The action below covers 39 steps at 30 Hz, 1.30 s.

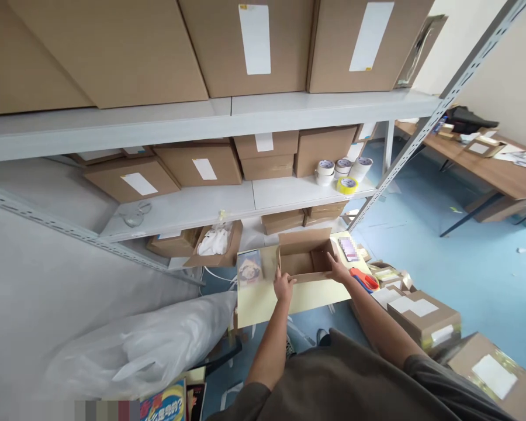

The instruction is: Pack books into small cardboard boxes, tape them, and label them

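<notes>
An open, unfilled cardboard box (304,263) stands on a small pale yellow table (256,307). My left hand (284,285) grips its near left corner, fingers closed on the wall. On the near right corner, my right hand (337,269) holds the box edge, with its thumb at the inner side. A flat picture in a clear sleeve (249,268) lies left of the box. To the right lie a purple and white item (348,248), its print blurred, and a red and blue tool (364,280), perhaps scissors or a tape dispenser.
Metal shelves (179,213) with cardboard boxes and tape rolls (342,169) rise beyond the table. A large plastic bag (158,345) bulges at the left. Taped cartons (425,318) stand on the floor at right, and a wooden desk (477,158) is farther back.
</notes>
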{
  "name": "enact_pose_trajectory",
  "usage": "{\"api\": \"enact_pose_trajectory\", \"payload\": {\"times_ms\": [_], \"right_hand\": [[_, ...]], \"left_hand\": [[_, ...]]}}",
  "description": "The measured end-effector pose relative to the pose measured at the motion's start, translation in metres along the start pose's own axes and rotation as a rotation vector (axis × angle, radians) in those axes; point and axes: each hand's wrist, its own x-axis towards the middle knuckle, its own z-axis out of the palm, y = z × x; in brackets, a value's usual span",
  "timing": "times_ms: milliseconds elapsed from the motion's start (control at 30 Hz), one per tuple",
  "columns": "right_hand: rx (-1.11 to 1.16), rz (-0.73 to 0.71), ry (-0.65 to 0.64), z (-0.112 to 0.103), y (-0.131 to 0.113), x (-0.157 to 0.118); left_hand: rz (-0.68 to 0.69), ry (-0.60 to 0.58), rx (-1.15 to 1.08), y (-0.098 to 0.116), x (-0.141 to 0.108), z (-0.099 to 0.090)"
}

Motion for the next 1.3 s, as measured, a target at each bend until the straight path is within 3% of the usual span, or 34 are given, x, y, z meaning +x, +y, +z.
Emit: {"api": "enact_pose_trajectory", "payload": {"times_ms": [167,300,400,500,633,733,933,1067,1167,1300], "right_hand": [[-0.012,-0.275,0.161,-0.04,-0.038,0.033],[-0.038,-0.297,0.073,-0.058,-0.066,0.074],[-0.078,-0.293,-0.014,-0.051,-0.069,0.096],[-0.047,-0.294,0.044,-0.028,-0.064,0.105],[0.17,-0.234,0.217,0.002,-0.06,0.106],[0.244,-0.213,0.253,0.009,-0.06,0.105],[0.128,-0.147,0.17,-0.01,-0.066,0.109],[0.072,-0.104,0.165,-0.018,-0.074,0.105],[0.204,-0.189,0.284,-0.005,-0.091,0.084],[0.44,-0.404,0.409,0.039,-0.138,0.047]], "left_hand": [[0.0,0.009,-0.057,0.004,-0.002,0.004],[-0.046,0.009,0.02,0.015,-0.019,0.017],[-0.079,0.027,0.065,0.022,-0.031,0.025],[-0.112,0.034,0.085,0.027,-0.034,0.03],[-0.14,0.034,0.052,0.029,-0.031,0.033],[-0.126,0.042,-0.006,0.031,-0.03,0.032],[-0.142,0.021,0.006,0.037,-0.033,0.026],[-0.067,-0.022,0.055,0.032,-0.037,0.025],[0.05,-0.035,0.061,0.019,-0.04,0.024],[0.186,-0.053,-0.075,-0.015,-0.036,0.015]]}}
